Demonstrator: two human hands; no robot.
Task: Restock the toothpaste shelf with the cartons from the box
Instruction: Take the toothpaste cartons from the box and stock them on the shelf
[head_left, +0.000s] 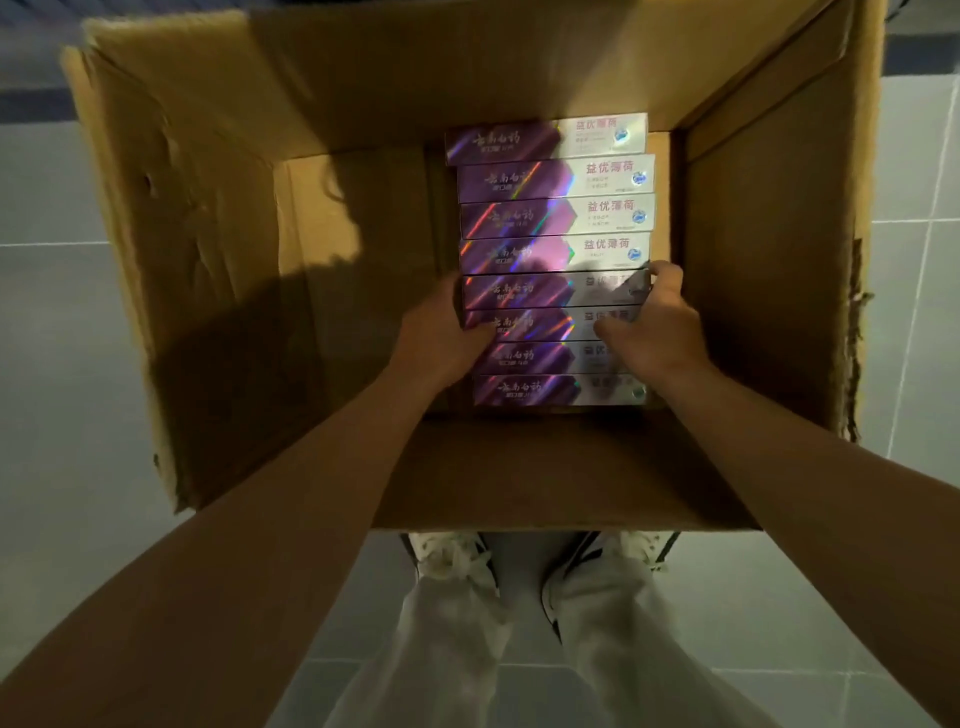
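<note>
Grey tiled floor under open cardboard box. Purple toothpaste cartons rowed against box's right wall. Left hand and right hand pinch opposite ends of near cartons, likely lifting several together.

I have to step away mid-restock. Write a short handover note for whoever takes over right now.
Left hand: grips the left ends of the middle toothpaste cartons.
Right hand: fingers curled round their right ends.
Eight cartons show in one row on the right side of the open cardboard box, which stands on the tiled floor.
Done: nothing visibly lifted out yet.
Left: lift the gripped cartons and carry them to the shelf, which is out of view; then the rest.
</note>
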